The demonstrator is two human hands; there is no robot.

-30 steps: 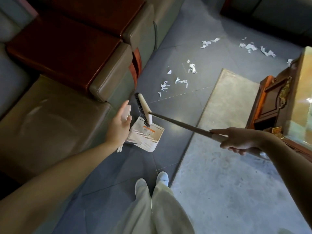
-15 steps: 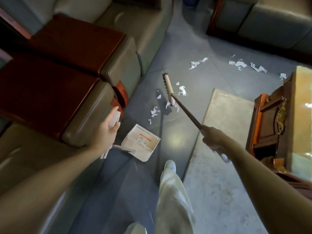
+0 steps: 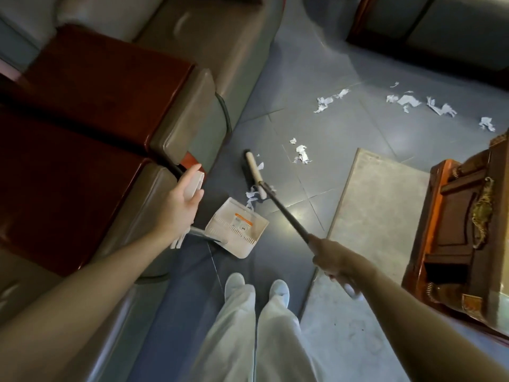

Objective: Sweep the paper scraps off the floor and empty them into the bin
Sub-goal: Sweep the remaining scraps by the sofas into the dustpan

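Note:
My right hand grips the dark shaft of a broom. Its pale head lies on the grey tiles just beyond the dustpan. My left hand holds the white handle of the upright dustpan. The white pan rests on the floor with its mouth toward the broom. A few paper scraps lie between the broom head and the pan's lip. More scraps sit farther out, and others are scattered toward the far sofa. No bin is in view.
A brown leather sofa with red wooden armrests lines the left. A carved wooden cabinet stands at the right, with a pale rug beside it. Another sofa is at the back. My white-shoed feet stand behind the dustpan.
The broom head reached out past the near scraps, then drew back toward the dustpan, dragging several scraps to its lip. The left hand stayed on the dustpan handle.

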